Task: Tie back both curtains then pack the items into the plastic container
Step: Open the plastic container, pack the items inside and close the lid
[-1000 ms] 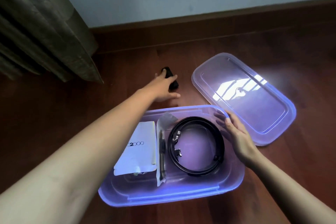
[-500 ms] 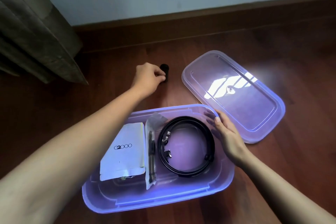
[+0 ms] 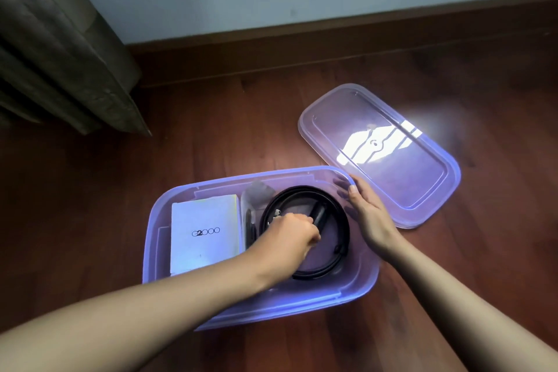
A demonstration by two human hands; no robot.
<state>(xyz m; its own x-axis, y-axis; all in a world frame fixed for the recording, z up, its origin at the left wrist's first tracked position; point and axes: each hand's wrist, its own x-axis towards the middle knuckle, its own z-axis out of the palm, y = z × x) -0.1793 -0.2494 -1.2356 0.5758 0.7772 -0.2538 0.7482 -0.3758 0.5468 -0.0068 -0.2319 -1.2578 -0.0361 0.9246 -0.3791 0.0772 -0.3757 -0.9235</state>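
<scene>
A translucent purple plastic container (image 3: 157, 220) lies open on the wooden floor. Inside it are a white paper packet (image 3: 202, 232) on the left, a clear sleeve with a dark strip (image 3: 250, 220) in the middle, and a coiled black belt (image 3: 341, 251) on the right. My left hand (image 3: 290, 235) reaches into the container and grips a small black cylinder (image 3: 319, 216), holding it inside the belt's coil. My right hand (image 3: 368, 214) rests flat against the container's right rim, fingers apart, holding nothing.
The container's lid (image 3: 422, 178) lies upside down on the floor to the right, with a bright glare patch on it. A grey-brown curtain (image 3: 60, 54) hangs to the floor at the upper left. A wooden skirting board (image 3: 332, 36) runs along the pale wall behind.
My left hand picked the black cylinder up from the floor behind the container and brought it into the container over the belt. My right hand stayed on the rim.
</scene>
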